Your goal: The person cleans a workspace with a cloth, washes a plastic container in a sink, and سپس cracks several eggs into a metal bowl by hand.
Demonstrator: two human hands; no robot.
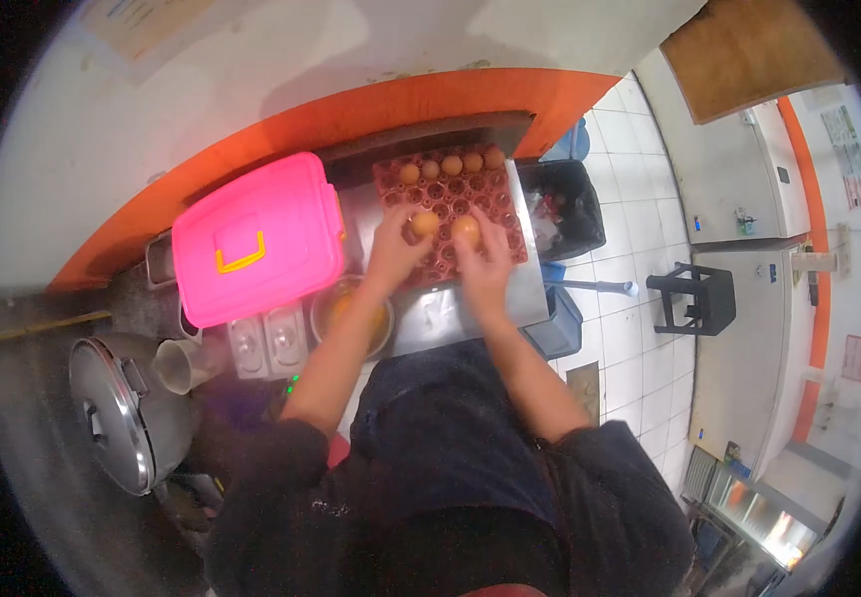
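My left hand (397, 250) holds a brown egg (424, 223) between thumb and fingers. Another brown egg (465, 230) is in the fingers of my right hand (484, 257). Both hands are over a reddish plastic egg tray (501, 213), which lies on a metal work surface (430, 317). Several eggs (451, 165) stand in its far row; many of the nearer hollows hold none. Partly hidden behind my left forearm, a round bowl (384, 336) contains yellow-orange contents that look like beaten or cracked eggs.
A pink lidded plastic box (259, 231) with a yellow handle stands left, beside lidded metal containers (285, 339). Farther left are a beige jug (177, 366) and a large lidded metal pot (121, 410). A black bin (576, 209) and a dark stool (699, 298) stand right.
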